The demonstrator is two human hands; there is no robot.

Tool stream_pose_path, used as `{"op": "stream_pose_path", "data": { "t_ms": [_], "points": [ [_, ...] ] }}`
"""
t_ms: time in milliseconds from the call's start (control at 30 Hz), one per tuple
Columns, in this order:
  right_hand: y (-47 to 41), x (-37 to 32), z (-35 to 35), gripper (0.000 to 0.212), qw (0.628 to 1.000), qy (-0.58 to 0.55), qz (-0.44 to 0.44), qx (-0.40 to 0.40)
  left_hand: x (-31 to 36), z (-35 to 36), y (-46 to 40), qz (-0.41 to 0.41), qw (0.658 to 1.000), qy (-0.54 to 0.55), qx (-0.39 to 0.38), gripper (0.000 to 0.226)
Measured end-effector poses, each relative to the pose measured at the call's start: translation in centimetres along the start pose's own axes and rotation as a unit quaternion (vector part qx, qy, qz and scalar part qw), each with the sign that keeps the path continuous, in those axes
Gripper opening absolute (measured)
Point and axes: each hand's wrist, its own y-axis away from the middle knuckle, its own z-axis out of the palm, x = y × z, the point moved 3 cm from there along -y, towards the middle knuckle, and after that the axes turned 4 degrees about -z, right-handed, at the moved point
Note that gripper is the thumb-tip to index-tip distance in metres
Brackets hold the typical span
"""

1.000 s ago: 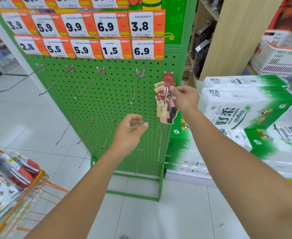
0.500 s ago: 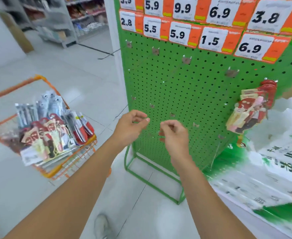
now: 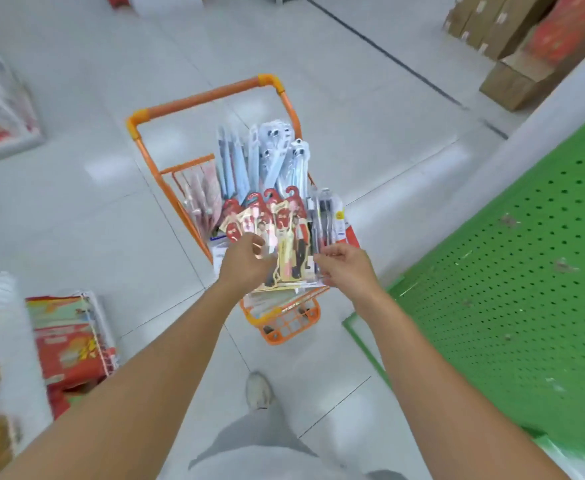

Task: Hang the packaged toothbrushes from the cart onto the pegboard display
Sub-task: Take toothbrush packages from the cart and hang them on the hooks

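Both hands reach down into the small orange wire shopping cart (image 3: 277, 325) standing on the pale tiled floor (image 3: 76, 202). The left hand (image 3: 246, 263) has its fingers curled over the near end of the red-and-cream carded toothbrush packs (image 3: 277, 230) lying on top of the load; whether it grips or only touches them cannot be told. The right hand (image 3: 346, 268) touches the right edge of the same bundle with loosely bent fingers, beside the clear packs of black toothbrushes (image 3: 325, 216). Pale blue and white packs (image 3: 267, 154) fill the far half of the cart. The green perforated metal pegboard (image 3: 526, 271) stands just right of the cart
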Motion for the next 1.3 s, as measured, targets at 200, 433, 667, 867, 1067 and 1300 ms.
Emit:
{"op": "stream_pose_path", "data": {
  "t_ms": [200,433,667,867,1067,1300],
  "points": [
    [-5.7,0.2,5.2,0.055,0.997,0.073,0.03,-0.006,-4.3,-1.9,-4.6,-0.1,0.99,0.077,0.056,0.054],
    [-12.2,-2.3,6.3,0.048,0.977,0.2,-0.07,0.008,-5.7,2.9,-7.7,-0.168,0.98,0.101,0.042,0.071],
    [-19.6,-2.7,6.8,0.09,0.969,0.236,-0.066,0.013,-6.0,4.3,-9.3,-0.233,0.97,0.017,0.069,0.084],
    [-20.1,-3.4,6.3,0.057,0.954,0.287,-0.083,0.027,-4.9,5.4,-10.4,-0.245,0.964,0.016,0.105,0.081],
    [-19.0,-4.3,6.6,0.051,0.966,0.224,-0.132,-0.006,-6.0,5.7,-10.7,-0.233,0.966,0.071,0.088,0.06],
    [-15.4,-5.7,6.6,0.049,0.97,0.163,-0.172,-0.054,-5.8,2.6,-8.5,-0.179,0.971,0.146,0.06,0.038]
  ]
}}
